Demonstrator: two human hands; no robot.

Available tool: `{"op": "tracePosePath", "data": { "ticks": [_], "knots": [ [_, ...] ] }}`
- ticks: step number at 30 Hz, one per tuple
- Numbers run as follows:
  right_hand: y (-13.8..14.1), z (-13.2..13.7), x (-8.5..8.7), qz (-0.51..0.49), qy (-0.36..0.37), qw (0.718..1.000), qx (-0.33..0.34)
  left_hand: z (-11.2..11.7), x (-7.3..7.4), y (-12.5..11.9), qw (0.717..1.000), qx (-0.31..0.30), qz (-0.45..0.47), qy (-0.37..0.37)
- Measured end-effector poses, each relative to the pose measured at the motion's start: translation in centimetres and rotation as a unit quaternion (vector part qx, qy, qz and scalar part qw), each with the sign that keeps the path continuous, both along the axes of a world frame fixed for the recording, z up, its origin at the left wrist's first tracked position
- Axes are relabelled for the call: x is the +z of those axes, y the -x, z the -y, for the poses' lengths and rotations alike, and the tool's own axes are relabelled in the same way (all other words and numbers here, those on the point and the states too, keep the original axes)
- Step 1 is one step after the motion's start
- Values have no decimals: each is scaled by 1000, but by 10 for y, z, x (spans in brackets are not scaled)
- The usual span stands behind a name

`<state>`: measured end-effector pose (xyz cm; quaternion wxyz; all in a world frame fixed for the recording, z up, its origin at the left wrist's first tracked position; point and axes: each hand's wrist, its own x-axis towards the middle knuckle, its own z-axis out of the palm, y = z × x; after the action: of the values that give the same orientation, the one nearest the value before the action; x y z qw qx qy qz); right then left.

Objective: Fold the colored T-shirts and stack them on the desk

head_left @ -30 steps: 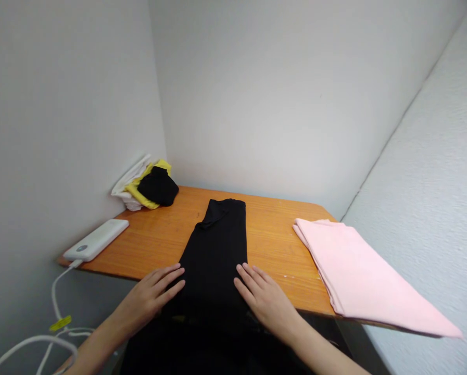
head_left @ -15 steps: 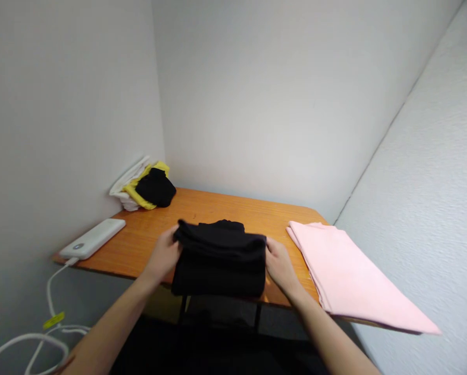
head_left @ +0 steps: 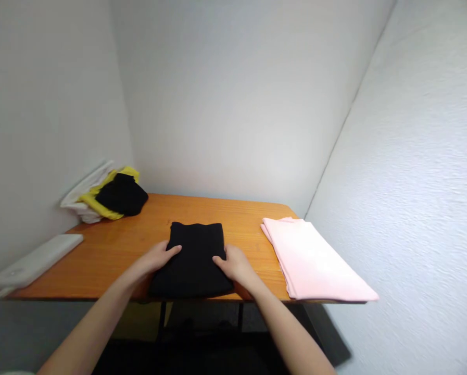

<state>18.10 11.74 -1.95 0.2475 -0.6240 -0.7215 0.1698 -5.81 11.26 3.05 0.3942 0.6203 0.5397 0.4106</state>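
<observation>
A black garment [head_left: 194,256], folded into a compact rectangle, lies on the orange wooden table [head_left: 120,245] near its front edge. My left hand [head_left: 155,258] rests on the garment's left side with its fingers stretched flat on the cloth. On the right edge of the garment my right hand [head_left: 234,263] lies with its fingers pointing inward over the fabric. Neither hand lifts the cloth.
A folded pink cloth [head_left: 311,260] lies at the table's right end, by the white wall. A heap of white, yellow and black clothes [head_left: 108,195] sits in the back left corner. A white power bank [head_left: 34,260] lies at the left edge.
The long black garment was folded up from the front edge into a short rectangle and laid flat. Both hands moved from gripping its sides to resting on it. The view swung to the right.
</observation>
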Motion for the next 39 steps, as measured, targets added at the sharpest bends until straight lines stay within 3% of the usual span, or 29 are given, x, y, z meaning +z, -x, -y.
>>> {"op": "tracePosePath", "data": {
  "ticks": [3,5,7,9,13,16,18,21,24,26,29,31,33,36,39],
  "knots": [
    [-19,2,8,-114,20,993,-12,-4,-6,-12,995,-61,25,78],
    [-41,5,19,-220,44,975,-4,-8,-5,-28,990,-90,46,102],
    [-70,10,36,-310,53,949,14,-11,3,-54,988,-103,69,88],
    [-107,18,60,-359,19,932,37,-13,18,-89,986,-113,108,57],
    [-192,36,113,-322,-120,938,35,-15,57,-172,964,-167,204,-31],
    [-255,50,127,-266,-167,949,-5,-15,60,-233,948,-230,198,-96],
    [-289,56,112,-238,-144,960,-32,-14,41,-269,956,-235,134,-112],
    [-322,61,62,-195,-47,976,-87,-11,-8,-308,972,-213,48,-91],
    [-336,64,16,-180,3,977,-116,-8,-51,-324,973,-215,10,-81],
    [-339,63,4,-161,5,981,-111,-8,-66,-326,971,-222,-7,-87],
    [-334,54,14,-12,-8,991,-136,-7,-68,-324,968,-233,-24,-94],
    [-322,42,23,119,-56,977,-165,-5,-64,-320,966,-239,-34,-97],
    [-303,28,23,193,-116,964,-144,-5,-59,-312,964,-240,-49,-104],
    [-272,12,0,224,-135,962,-83,-20,-53,-282,964,-216,-92,-123],
    [-257,8,-33,252,-118,958,-71,-54,-47,-217,967,-138,-169,-132]
  ]
}}
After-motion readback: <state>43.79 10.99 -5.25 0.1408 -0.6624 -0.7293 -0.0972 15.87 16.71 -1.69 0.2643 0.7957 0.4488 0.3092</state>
